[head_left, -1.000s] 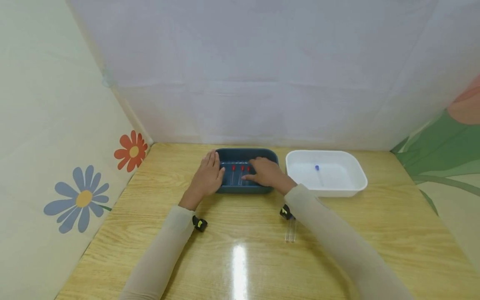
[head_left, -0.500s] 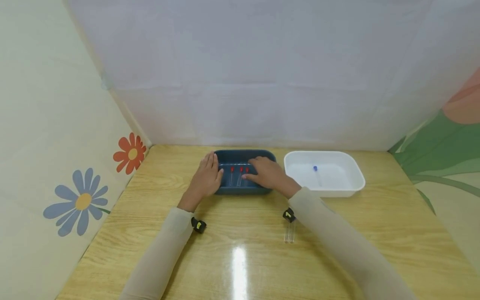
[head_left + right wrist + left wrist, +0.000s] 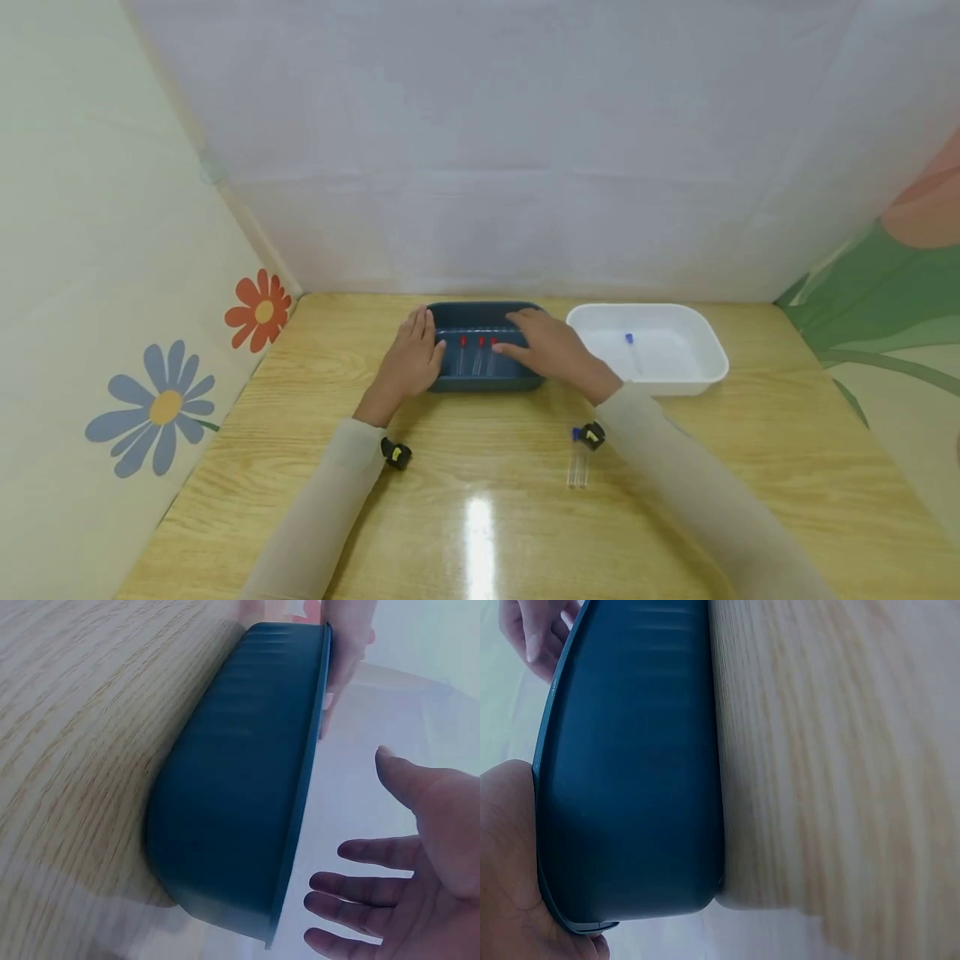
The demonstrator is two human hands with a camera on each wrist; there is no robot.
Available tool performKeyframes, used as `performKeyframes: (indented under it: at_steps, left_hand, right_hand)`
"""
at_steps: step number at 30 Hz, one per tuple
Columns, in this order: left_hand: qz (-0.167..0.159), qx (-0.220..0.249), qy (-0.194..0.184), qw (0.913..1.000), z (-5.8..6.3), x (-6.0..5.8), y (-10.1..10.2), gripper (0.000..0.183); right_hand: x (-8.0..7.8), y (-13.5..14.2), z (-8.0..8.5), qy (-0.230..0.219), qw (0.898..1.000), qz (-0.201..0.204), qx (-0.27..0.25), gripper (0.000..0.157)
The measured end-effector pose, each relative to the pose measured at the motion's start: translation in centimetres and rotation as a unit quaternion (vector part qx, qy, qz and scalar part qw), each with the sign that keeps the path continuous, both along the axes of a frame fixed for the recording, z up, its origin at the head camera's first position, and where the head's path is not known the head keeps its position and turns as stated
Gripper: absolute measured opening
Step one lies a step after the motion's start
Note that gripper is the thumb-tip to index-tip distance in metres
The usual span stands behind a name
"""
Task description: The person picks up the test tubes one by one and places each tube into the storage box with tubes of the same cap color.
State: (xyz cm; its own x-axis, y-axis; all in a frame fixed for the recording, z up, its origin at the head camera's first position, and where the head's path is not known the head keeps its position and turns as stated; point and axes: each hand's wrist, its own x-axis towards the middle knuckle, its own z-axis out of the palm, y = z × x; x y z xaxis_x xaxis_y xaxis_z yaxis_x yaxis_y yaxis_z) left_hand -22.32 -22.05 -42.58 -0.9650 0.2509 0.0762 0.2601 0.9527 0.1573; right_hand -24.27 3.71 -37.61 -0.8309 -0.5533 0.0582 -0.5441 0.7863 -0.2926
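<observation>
Closest in, you've got the left sleeve and right sleeve, both pale, stretched out over a wood-grain table with a bright streak of glare on it. There's a black strap-on unit at each wrist, the left unit and the right unit. Some clear tubes lie on the table right by the right unit, with a blue cap poking out at their far end; too small and partly covered, so I can't give you a solid count. A bit farther on sits the dark blue tray, flat on the table. The left hand has hold of its left end, thumb on the inner side of the rim and fingers on the outer. The right hand is up by the right end, fingers spread and thumb held apart, gripping nothing; the right wrist view shows a gap between those fingertips and the tray. Inside are 3 red-capped tubes, side by side with caps toward the back, the rightmost just beside the right thumb. Just right of that tray is a white tray with 1 blue-capped tube in it. Behind everything hangs a pale backdrop, with a blue flower and a red-orange flower on the left panel and a big green leaf print on the right.
</observation>
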Motion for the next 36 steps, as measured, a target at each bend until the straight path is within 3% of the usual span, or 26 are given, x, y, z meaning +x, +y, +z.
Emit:
performKeyframes:
  at_steps: [24,36]
  left_hand:
    - [0.003,0.004,-0.008,1.0000,0.0,0.1,0.1,0.064]
    - [0.004,0.009,-0.003,1.0000,0.1,0.2,0.1,0.063]
  right_hand:
    - [1.7,3.3,0.3,0.067,0.997,0.023,-0.017,0.078]
    - [2.1,5.4,0.3,0.082,0.996,0.005,-0.016,0.083]
